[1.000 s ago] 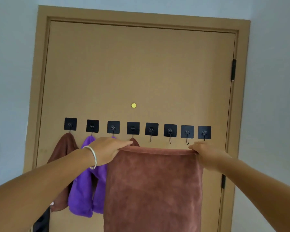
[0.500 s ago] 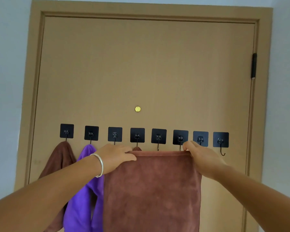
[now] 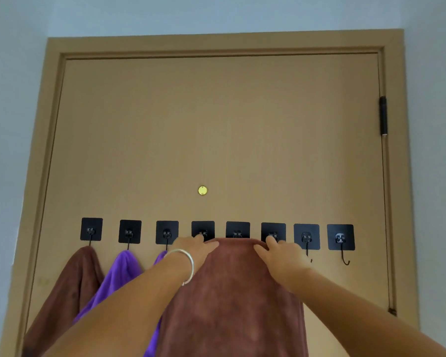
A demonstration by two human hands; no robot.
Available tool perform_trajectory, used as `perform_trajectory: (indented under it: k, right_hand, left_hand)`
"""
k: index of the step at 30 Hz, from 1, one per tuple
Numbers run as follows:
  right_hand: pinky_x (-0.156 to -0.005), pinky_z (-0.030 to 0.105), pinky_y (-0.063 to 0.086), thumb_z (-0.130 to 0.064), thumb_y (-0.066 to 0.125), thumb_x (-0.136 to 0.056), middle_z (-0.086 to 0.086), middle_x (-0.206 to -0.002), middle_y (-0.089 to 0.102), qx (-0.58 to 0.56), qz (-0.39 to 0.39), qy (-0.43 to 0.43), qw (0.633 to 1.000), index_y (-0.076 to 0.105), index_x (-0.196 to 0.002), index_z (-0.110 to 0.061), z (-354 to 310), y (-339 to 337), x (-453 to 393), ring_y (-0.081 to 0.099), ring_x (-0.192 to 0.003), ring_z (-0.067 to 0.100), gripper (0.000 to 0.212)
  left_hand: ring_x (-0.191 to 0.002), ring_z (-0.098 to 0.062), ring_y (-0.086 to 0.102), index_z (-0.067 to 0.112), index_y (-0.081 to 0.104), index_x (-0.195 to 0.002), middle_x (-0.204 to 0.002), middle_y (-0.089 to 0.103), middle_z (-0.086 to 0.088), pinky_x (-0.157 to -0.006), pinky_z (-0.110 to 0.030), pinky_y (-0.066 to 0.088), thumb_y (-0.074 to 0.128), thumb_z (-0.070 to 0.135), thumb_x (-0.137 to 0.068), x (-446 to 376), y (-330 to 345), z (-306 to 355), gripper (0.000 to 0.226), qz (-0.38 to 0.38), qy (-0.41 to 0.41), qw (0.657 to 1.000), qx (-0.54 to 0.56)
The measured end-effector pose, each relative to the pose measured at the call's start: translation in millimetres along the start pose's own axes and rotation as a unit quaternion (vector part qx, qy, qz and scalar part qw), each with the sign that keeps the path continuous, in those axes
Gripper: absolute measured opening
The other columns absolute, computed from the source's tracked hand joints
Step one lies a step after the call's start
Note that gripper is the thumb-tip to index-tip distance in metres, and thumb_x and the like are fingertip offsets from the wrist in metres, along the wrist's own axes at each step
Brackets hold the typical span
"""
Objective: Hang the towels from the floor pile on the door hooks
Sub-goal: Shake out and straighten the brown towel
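Note:
A row of several black square hooks point(image 3: 340, 237) crosses the tan door point(image 3: 216, 124) at hand height. I hold a brown towel point(image 3: 234, 292) by its top edge, raised against the middle hooks. My left hand point(image 3: 195, 247), with a silver bracelet at the wrist, grips the edge's left part. My right hand point(image 3: 281, 256) grips its right part. The towel's top covers the lower part of the fifth hook. A second brown towel point(image 3: 70, 284) hangs from the first hook, and purple towels point(image 3: 116, 274) hang from the second and third.
The two rightmost hooks point(image 3: 306, 237) carry nothing. A small brass peephole point(image 3: 202, 190) sits above the row. A black hinge point(image 3: 383, 115) is on the door's right edge. Pale walls flank the frame.
Both hands have drawn closer together and lifted the brown towel's top edge up against the middle hooks, so the edge now bunches into a hump. The view has moved closer to the door.

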State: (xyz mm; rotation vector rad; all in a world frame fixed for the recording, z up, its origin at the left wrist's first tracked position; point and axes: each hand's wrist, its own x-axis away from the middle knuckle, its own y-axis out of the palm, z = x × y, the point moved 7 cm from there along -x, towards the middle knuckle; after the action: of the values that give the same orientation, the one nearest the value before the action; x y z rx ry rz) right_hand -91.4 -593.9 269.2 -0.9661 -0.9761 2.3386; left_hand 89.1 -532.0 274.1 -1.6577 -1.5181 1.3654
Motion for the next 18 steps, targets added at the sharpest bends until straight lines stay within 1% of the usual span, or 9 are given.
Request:
perform_trajectory:
  k: [2,4,6,8,9,11,13,15,18]
  right_hand:
    - [-0.062,0.036,0.035,-0.008,0.04,-0.094,0.014,-0.125,0.041,-0.011,-0.004,0.024,1.0,0.034,-0.139,-0.013,-8.2,8.3,-6.5,0.052,-0.089,0.027,0.045]
    - [-0.065,0.035,0.037,-0.007,0.036,-0.096,0.014,-0.127,0.044,-0.024,-0.014,0.043,0.999,0.037,-0.139,-0.009,-22.3,22.3,-10.1,0.056,-0.094,0.026,0.043]
    - [-0.07,0.034,0.04,-0.005,0.035,-0.098,0.016,-0.131,0.043,-0.04,-0.015,0.054,0.998,0.028,-0.144,-0.003,-35.9,35.8,-10.6,0.057,-0.101,0.028,0.047]
    - [-0.072,0.033,0.043,-0.003,0.035,-0.098,0.017,-0.129,0.044,-0.051,-0.008,0.06,0.997,0.02,-0.146,0.002,-47.1,46.4,-9.8,0.057,-0.101,0.028,0.051]
    - [-0.073,0.033,0.044,-0.003,0.036,-0.098,0.017,-0.128,0.046,-0.06,-0.008,0.067,0.996,0.019,-0.146,0.002,-50.0,50.7,-9.2,0.057,-0.101,0.028,0.051]
    - [-0.075,0.033,0.044,-0.006,0.037,-0.099,0.016,-0.127,0.047,-0.086,-0.018,0.067,0.994,0.021,-0.145,0.0,-58.7,60.7,-7.4,0.058,-0.101,0.027,0.049]
    - [-0.076,0.035,0.044,-0.009,0.037,-0.099,0.017,-0.13,0.043,-0.104,-0.033,0.048,0.993,0.018,-0.148,-0.003,-70.9,72.9,-5.8,0.056,-0.102,0.029,0.052]
    - [-0.079,0.038,0.046,-0.012,0.037,-0.1,0.016,-0.136,0.04,-0.128,-0.058,0.035,0.99,0.009,-0.152,-0.007,-80.0,84.4,-4.7,0.055,-0.106,0.031,0.06]
    - [-0.085,0.039,0.046,-0.022,0.039,-0.1,0.015,-0.143,0.037,-0.163,-0.101,0.032,0.981,-0.006,-0.154,-0.02,-81.0,93.4,-3.4,0.054,-0.112,0.031,0.07]
  left_hand:
    - [-0.109,-0.034,0.055,0.029,0.03,-0.142,-0.129,0.045,-0.012,-0.082,-0.038,0.042,0.05,0.024,-0.093,-7.5,8.4,13.2,0.052,-0.013,-0.018,1.0,0.003]
    - [-0.117,-0.031,0.052,0.024,0.031,-0.144,-0.135,0.046,-0.011,-0.087,-0.036,0.04,0.039,0.021,-0.098,-14.0,18.2,26.9,0.047,-0.012,-0.035,0.999,0.022]
    - [-0.123,-0.03,0.049,0.021,0.028,-0.147,-0.14,0.045,-0.01,-0.094,-0.037,0.04,0.032,0.018,-0.1,-17.8,24.8,34.8,0.047,-0.009,-0.058,0.997,0.042]
    - [-0.122,-0.032,0.048,0.019,0.027,-0.147,-0.139,0.045,-0.012,-0.095,-0.041,0.042,0.038,0.021,-0.1,-13.8,30.9,40.5,0.049,-0.02,-0.059,0.997,0.042]
    - [-0.122,-0.032,0.048,0.02,0.027,-0.147,-0.137,0.046,-0.013,-0.096,-0.041,0.042,0.042,0.025,-0.099,-11.2,34.7,43.9,0.05,-0.032,-0.052,0.997,0.046]
    - [-0.123,-0.033,0.047,0.026,0.024,-0.149,-0.137,0.046,-0.012,-0.1,-0.041,0.042,0.04,0.038,-0.1,-1.2,46.3,53.2,0.053,-0.06,-0.045,0.993,0.092]
    - [-0.125,-0.034,0.046,0.033,0.013,-0.152,-0.141,0.043,-0.012,-0.102,-0.042,0.04,0.037,0.043,-0.099,8.9,55.3,65.4,0.059,-0.075,-0.04,0.988,0.125]
    - [-0.126,-0.036,0.046,0.034,0.007,-0.153,-0.141,0.041,-0.015,-0.103,-0.044,0.039,0.044,0.034,-0.097,15.9,62.8,75.9,0.067,-0.093,-0.045,0.988,0.118]
    - [-0.125,-0.036,0.048,0.032,0.007,-0.153,-0.141,0.04,-0.014,-0.104,-0.046,0.039,0.051,0.022,-0.093,25.2,68.3,87.0,0.075,-0.11,-0.068,0.984,0.119]
